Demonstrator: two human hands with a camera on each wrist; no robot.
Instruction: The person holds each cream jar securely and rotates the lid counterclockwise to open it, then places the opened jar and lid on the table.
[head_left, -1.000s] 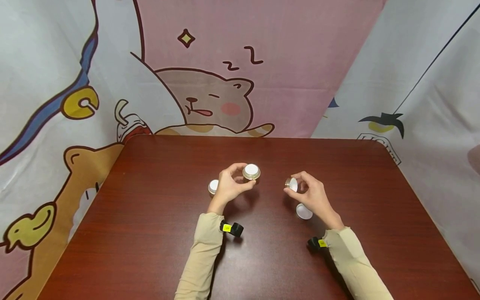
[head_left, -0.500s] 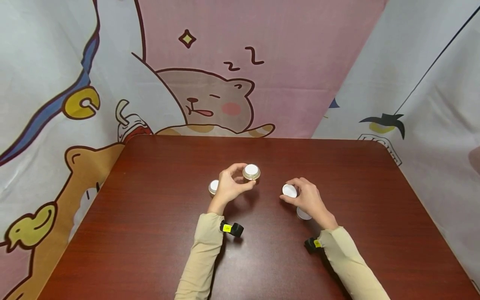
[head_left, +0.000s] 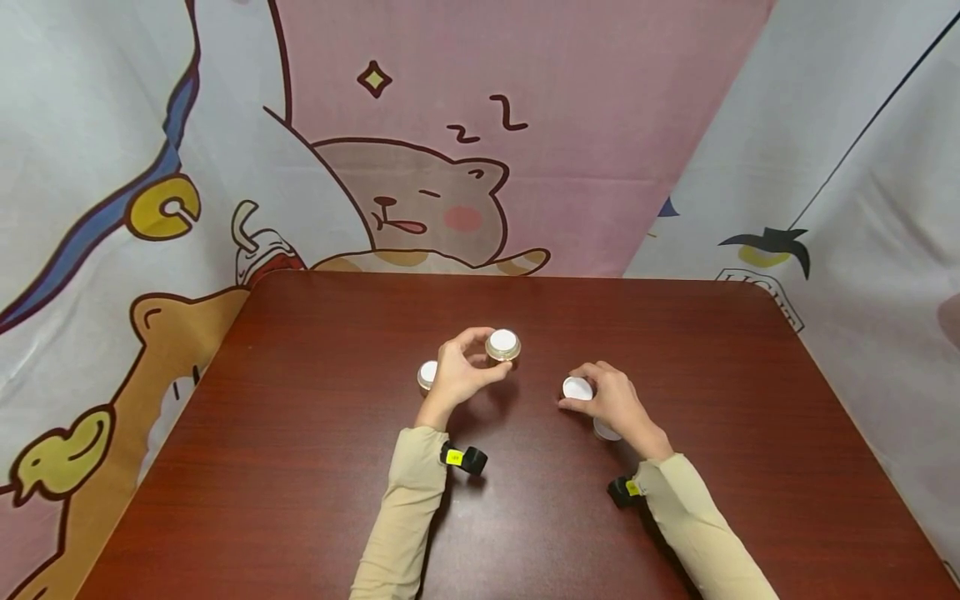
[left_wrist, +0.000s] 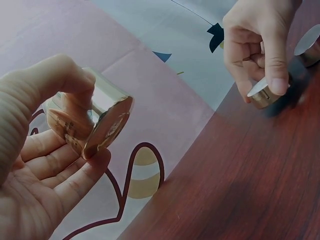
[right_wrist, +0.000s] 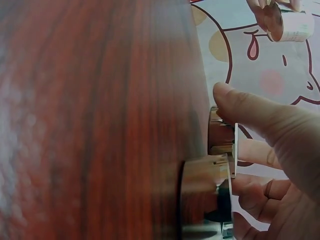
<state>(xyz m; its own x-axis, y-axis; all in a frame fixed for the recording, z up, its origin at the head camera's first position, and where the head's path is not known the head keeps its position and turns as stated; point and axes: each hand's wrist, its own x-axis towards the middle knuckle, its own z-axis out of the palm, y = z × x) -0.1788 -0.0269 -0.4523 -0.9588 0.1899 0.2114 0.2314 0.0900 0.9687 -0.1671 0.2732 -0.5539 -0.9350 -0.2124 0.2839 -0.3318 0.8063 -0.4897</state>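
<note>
In the head view my left hand (head_left: pixel 459 373) holds a gold cosmetic jar (head_left: pixel 502 343) by its sides above the table, its white top facing up. The left wrist view shows the thumb and fingers around the shiny gold jar (left_wrist: pixel 107 110). My right hand (head_left: pixel 621 407) pinches a small gold lid (head_left: pixel 577 388) between thumb and fingers, white side up, low over the table. Whether this lid touches the wood I cannot tell. Partly under that hand lies a second lid (head_left: pixel 606 431), its gold wall (right_wrist: pixel 202 192) plain in the right wrist view. Another white-topped jar (head_left: pixel 427 375) stands behind my left hand, partly hidden.
The dark red-brown wooden table (head_left: pixel 300 467) extends around both hands. Behind its far edge hangs a cloth (head_left: pixel 585 125) printed with cartoon animals. Each wrist wears a small black camera, such as the left wrist camera (head_left: pixel 472 459).
My right hand has moved down and slightly left, turning the lid from on edge to white side up. It now partly covers the second lid. The left hand and its jar stay put.
</note>
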